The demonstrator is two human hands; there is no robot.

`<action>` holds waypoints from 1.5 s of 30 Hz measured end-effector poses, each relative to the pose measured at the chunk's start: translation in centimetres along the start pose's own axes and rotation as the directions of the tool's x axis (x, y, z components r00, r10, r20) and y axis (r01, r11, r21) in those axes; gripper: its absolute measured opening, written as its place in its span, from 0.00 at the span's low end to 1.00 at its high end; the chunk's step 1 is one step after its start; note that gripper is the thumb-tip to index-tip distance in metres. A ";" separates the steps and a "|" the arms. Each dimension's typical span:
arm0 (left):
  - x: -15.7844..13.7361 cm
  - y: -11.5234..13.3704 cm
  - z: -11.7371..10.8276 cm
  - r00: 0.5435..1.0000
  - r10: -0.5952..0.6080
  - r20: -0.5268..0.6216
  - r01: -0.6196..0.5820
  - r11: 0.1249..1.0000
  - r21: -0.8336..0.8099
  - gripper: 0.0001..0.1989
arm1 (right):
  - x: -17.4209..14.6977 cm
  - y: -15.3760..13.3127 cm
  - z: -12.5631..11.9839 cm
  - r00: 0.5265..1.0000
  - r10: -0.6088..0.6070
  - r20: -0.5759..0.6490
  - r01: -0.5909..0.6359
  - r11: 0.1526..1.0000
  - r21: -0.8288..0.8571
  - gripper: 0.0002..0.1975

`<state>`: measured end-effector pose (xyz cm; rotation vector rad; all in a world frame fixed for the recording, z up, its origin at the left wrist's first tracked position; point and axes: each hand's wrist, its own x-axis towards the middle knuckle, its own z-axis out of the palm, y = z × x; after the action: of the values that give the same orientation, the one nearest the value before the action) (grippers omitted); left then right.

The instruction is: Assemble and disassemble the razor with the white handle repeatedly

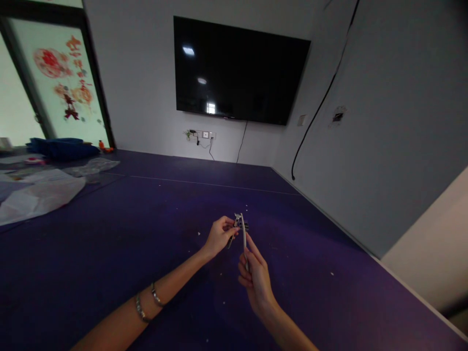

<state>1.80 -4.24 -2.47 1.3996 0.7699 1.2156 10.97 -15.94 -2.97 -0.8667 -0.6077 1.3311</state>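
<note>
Over the purple table, my left hand point(218, 238) pinches a small, narrow metallic piece point(237, 221) between thumb and fingers. A dark lower part of it shows beneath the hand; its exact kind is too small to make out. My right hand point(256, 278) is closed around a slim, pale, slightly curved stick-like tool point(244, 236), which points upward and away from me. The tool's far tip meets or overlaps the metallic piece; whether they touch I cannot tell. Just behind the tool is a small dark object point(246, 226), partly hidden.
Small white bits lie scattered over the purple tabletop point(153, 253). Clear plastic bags and papers point(44, 195) cover its left side, with dark blue cloth point(62, 148) behind. A television point(237, 73) hangs on the far wall. A black cable point(317, 114) dangles at the right.
</note>
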 end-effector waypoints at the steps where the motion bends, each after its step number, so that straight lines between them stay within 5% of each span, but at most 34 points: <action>1: 0.0 0.0 0.0 1.000 0.002 -0.009 -0.002 1.000 -0.004 0.10 | -0.3 0.2 0.0 1.000 0.017 -0.001 -0.017 1.000 0.003 0.29; 29: 0.4 -0.1 -0.5 0.998 0.012 -0.060 -0.014 1.000 -0.023 0.11 | -1.7 0.5 0.8 1.000 0.011 -0.003 -0.011 1.000 0.009 0.29; 33: 0.6 0.0 -0.7 0.999 0.018 -0.045 -0.020 0.999 -0.039 0.13 | 1.0 -2.9 0.4 0.987 -0.066 0.145 0.062 0.998 0.027 0.24; 38: 0.7 -0.1 -0.8 0.986 0.165 -0.002 -0.165 0.986 0.039 0.10 | 5.8 -7.3 -0.3 0.946 -0.215 0.244 0.217 0.976 0.020 0.14; 41: 0.7 -0.2 -1.0 0.980 0.197 0.025 -0.198 0.975 0.101 0.10 | 7.5 -8.4 -0.8 0.917 -0.272 0.293 0.285 0.958 -0.002 0.16; 45: 0.8 -0.6 -1.2 0.980 0.197 0.039 -0.200 0.964 0.172 0.12 | 9.3 -8.1 -2.2 0.930 -0.179 0.320 0.225 0.968 -0.114 0.24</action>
<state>1.01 -3.04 -3.00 1.6645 0.7498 1.3086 18.84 -7.31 1.53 -0.6968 -1.0258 1.2512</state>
